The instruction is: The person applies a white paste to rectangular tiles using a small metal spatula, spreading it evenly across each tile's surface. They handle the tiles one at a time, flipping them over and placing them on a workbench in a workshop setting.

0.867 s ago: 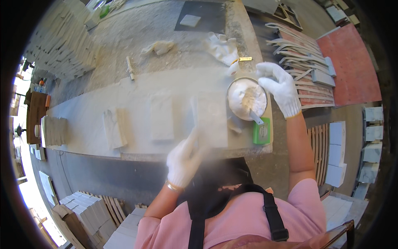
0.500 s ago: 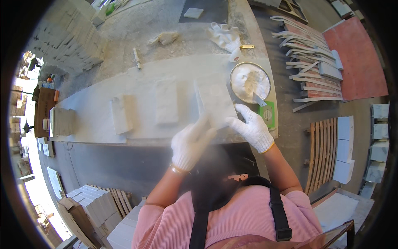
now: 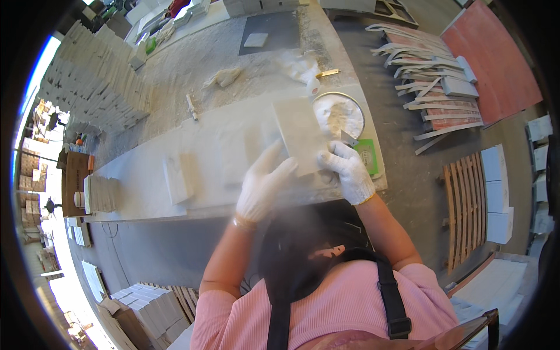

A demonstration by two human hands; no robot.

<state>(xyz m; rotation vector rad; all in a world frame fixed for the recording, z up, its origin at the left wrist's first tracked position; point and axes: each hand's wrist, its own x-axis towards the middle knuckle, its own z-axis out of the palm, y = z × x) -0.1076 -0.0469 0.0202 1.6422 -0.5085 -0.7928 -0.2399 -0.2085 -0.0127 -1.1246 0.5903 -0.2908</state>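
White-gloved left hand (image 3: 261, 182) had thumb and fingers spread by the left edge of the pale rectangular slab (image 3: 300, 131); contact unclear, hazy. White-gloved right hand (image 3: 349, 171) had fingers curled at the slab's near right corner; couldn't tell if clamped. Slab was at the dusty grey bench (image 3: 163, 102), left of the round white-filled tub (image 3: 341, 115) and green box (image 3: 367, 156).

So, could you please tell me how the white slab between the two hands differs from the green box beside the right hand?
Colour: the white slab is pale, the green box bright green.
Size: the slab looks clearly longer and wider than the box.
Clarity: the slab looks hazy, the box sharper.
Both look roughly rectangular, and both are near the right hand.
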